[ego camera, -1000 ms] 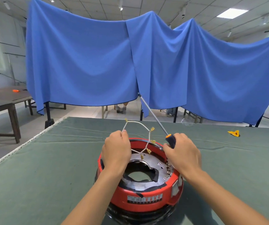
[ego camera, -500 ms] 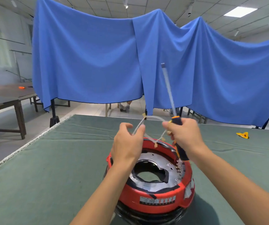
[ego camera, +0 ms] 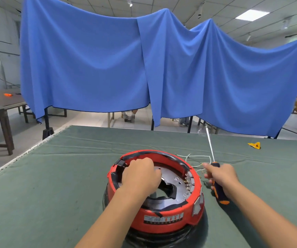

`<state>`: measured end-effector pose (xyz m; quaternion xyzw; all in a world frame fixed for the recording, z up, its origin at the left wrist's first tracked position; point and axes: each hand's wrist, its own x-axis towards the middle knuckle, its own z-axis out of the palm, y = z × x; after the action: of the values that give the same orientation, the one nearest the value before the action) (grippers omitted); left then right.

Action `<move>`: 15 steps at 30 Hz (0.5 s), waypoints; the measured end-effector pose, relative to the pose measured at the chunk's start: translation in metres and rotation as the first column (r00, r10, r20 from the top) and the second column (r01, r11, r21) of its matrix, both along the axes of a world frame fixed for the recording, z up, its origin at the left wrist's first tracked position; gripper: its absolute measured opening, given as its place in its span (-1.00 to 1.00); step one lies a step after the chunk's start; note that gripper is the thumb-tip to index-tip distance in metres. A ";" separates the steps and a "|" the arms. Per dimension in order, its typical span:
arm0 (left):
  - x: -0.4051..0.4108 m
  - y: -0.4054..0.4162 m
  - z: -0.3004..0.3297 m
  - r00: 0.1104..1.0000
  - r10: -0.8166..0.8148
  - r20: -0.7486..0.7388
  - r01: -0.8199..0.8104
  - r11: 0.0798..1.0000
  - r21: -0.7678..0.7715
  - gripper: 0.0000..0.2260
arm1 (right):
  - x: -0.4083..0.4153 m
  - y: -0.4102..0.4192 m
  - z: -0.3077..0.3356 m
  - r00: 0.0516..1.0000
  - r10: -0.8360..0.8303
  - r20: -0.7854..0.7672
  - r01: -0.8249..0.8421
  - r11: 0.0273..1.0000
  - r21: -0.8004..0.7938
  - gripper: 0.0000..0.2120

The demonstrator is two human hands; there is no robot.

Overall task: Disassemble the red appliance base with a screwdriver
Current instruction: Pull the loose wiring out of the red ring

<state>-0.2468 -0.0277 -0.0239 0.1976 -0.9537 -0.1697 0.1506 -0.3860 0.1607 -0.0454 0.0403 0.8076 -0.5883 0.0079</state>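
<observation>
A counter (ego camera: 58, 176) w/ a creased grey-green cloth cover fills the foreground; frayed pale edging runs along its left side. The red appliance base (ego camera: 164, 217) sits on the cloth near the front, centre. White wires (ego camera: 196, 156) w/ small metal terminals lie on the cover just right of the base. A small yellow object (ego camera: 254, 145) rests far right, well apart.

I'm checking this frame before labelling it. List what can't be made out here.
- Head view: what the left hand touches inside the red base; the hand itself covers it.
- Head view: the label text on the base's front, too small to read.
- Head view: where the white wires end near the right hand; thin and partly behind the fingers.
- Head view: the screwdriver tip type, blurred.
</observation>
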 end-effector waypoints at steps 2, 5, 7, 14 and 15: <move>-0.001 -0.001 -0.001 1.000 0.001 0.009 -0.001 1.000 0.008 -0.75 | 0.003 0.004 -0.005 0.997 0.016 -0.076 0.006 0.961 0.277 -0.63; -0.003 -0.004 -0.001 1.000 0.009 0.003 -0.010 1.000 0.011 -0.76 | 0.012 0.008 -0.006 0.989 0.055 -0.140 0.019 0.877 0.480 -0.65; -0.003 -0.004 -0.001 1.000 0.008 -0.001 -0.008 1.000 -0.006 -0.76 | 0.017 0.009 -0.003 0.987 0.110 -0.115 -0.014 0.778 0.628 -0.69; 0.000 -0.003 -0.002 0.999 -0.022 0.028 0.023 0.999 -0.048 -0.78 | 0.035 0.005 0.004 0.973 0.230 0.002 -0.093 0.386 0.918 -0.64; 0.001 -0.003 -0.001 0.999 -0.029 0.025 0.030 0.998 -0.051 -0.79 | 0.037 0.005 0.006 0.972 0.234 -0.001 -0.092 0.385 0.918 -0.64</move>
<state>-0.2454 -0.0307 -0.0254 0.1815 -0.9623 -0.1448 0.1414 -0.3495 0.1658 -0.0392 -0.0800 0.9955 -0.0493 -0.0102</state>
